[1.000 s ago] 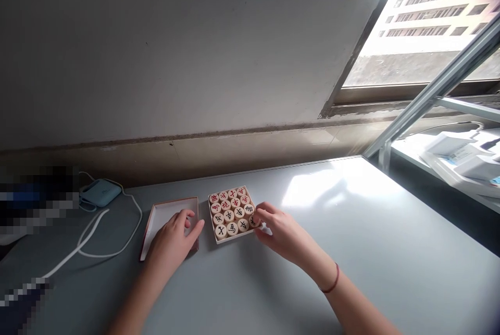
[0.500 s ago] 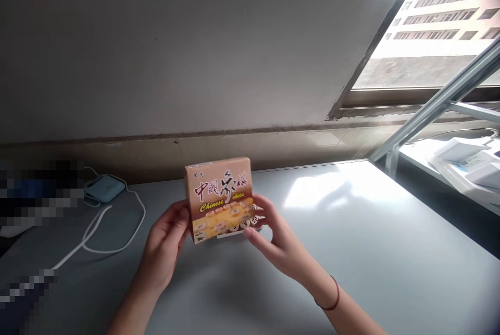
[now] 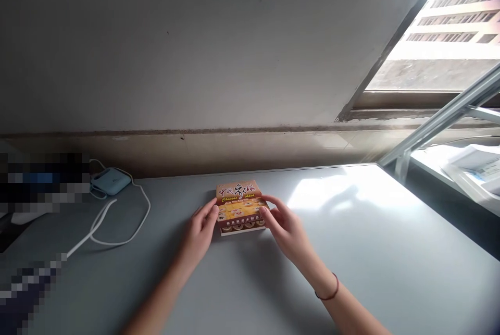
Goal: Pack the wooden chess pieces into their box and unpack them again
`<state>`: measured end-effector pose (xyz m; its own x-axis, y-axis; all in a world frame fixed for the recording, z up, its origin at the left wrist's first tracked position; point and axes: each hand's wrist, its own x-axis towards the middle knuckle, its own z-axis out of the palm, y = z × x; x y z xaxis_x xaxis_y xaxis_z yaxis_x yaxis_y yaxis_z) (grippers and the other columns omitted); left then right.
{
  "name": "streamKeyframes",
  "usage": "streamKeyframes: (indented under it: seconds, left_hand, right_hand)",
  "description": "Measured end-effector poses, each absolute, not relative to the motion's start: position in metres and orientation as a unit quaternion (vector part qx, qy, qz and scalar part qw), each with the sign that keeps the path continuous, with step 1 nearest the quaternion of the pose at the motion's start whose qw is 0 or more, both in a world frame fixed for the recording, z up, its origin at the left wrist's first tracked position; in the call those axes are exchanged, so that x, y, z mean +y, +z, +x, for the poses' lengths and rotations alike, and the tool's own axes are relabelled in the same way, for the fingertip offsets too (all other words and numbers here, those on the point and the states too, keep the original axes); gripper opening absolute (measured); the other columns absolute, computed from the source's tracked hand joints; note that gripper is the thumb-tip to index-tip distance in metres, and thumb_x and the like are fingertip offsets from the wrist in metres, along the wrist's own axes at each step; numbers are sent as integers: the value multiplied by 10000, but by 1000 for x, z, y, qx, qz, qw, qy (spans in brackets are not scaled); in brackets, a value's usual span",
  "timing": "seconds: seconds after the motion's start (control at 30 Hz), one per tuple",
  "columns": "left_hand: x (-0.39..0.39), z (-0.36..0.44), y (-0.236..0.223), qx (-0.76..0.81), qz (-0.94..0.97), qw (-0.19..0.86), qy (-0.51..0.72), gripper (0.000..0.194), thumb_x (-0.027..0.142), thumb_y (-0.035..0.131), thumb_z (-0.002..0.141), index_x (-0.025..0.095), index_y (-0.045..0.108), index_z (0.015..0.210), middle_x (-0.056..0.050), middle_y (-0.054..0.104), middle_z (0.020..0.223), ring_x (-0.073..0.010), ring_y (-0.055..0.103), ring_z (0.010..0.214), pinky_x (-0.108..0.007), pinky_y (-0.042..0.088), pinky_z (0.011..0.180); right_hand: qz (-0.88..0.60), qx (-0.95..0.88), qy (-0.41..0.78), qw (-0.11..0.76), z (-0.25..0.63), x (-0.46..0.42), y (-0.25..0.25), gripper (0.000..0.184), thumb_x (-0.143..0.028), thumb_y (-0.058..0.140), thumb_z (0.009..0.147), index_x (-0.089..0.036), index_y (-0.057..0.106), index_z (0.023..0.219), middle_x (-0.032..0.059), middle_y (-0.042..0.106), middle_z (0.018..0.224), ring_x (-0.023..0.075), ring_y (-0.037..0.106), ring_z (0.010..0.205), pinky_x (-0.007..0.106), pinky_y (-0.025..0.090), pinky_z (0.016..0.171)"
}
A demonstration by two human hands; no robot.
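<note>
A brown and yellow box lid [image 3: 239,209] printed "Chinese chess" sits low over a shallow white-edged tray [image 3: 242,231], both in the middle of the table. Below the lid's front edge, a row of round wooden chess pieces [image 3: 238,227] shows in the tray; the other contents are hidden. My left hand [image 3: 200,232] grips the lid's left side, thumb and fingers close together. At the opposite side my right hand [image 3: 288,228] holds the lid, its thumb on the front right corner and its index finger along the far right edge.
On the left of the grey table [image 3: 371,251] lie a light blue device [image 3: 113,182] and a looped white cable [image 3: 146,205]. A wall runs behind the table. To the right, a metal frame [image 3: 433,121] slants up beside a shelf with papers [image 3: 478,165].
The lid, held upright half a second ago, has come down flat over the tray of pieces. My left hand moved right with it; my right hand shifted onto the lid's right side.
</note>
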<state>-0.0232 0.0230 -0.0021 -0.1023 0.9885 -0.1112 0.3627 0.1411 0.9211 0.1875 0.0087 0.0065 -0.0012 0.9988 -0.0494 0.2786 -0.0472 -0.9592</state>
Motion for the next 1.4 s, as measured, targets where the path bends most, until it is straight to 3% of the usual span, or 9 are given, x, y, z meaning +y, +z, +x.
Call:
streamKeyframes:
  seconds: [0.13,0.3,0.47,0.67,0.83,0.97,1.1,1.23,1.4]
  left_hand:
    - [20,-26,-3,636,587,375,332,561,552,418,870,172,583,1248,-90,667,1103,-162,638,808,-283,508,765]
    - [12,-26,1,645,651,313,249,539,470,393,864,168,554,1281,-44,683,882,-151,612,666,-273,494,678]
    - [9,-23,-4,642,689,256,217,517,430,356,887,172,548,1292,-41,668,802,-178,627,717,-280,482,664]
    - [11,-23,-12,637,710,182,240,448,409,347,913,191,587,1223,-44,670,822,-175,634,707,-263,471,627]
    - [24,-33,-14,629,706,130,299,305,405,399,917,201,626,919,-7,667,739,-137,610,638,-232,441,619]
    - [47,-41,-16,640,739,32,207,375,334,337,944,199,552,667,-12,625,661,-137,562,601,-244,370,579]
    - [69,-44,-18,651,747,-5,133,302,253,390,901,194,570,666,-39,657,724,-161,583,649,-262,307,549]
    - [80,-44,-18,650,752,-1,106,256,219,421,860,195,599,677,-47,677,752,-180,597,664,-268,271,527]
    - [80,-45,-17,653,752,10,87,247,212,434,849,199,615,681,-38,683,770,-173,603,673,-261,282,530]
  right_hand:
    - [-596,-580,432,348,190,8,11,295,-474,465,870,-232,496,1036,-74,414,536,104,346,500,223,275,469]
    - [-620,-594,430,279,194,9,17,175,-353,446,835,-253,424,977,-96,396,518,102,322,480,208,257,464]
    - [-615,-640,422,185,196,9,17,231,-335,410,839,-259,396,1058,-109,353,474,119,327,454,215,245,445]
    - [-593,-681,382,195,196,9,10,347,-414,353,896,-248,400,1196,-90,391,504,130,354,443,229,262,452]
    - [-627,-661,315,265,207,24,-1,337,-508,350,902,-216,484,1006,-63,432,516,129,388,479,231,276,476]
    - [-672,-681,133,260,214,49,-18,329,-417,352,918,-206,470,695,2,525,596,124,408,520,241,254,505]
    - [-673,-721,11,164,210,71,-26,329,-283,361,914,-185,501,633,50,591,656,142,496,597,256,225,528]
    - [-702,-708,11,78,206,83,-24,318,-270,391,890,-182,582,652,55,635,660,138,528,560,262,184,499]
    - [-713,-698,23,67,207,86,-23,341,-305,395,883,-188,618,653,64,658,678,151,547,567,257,171,487]
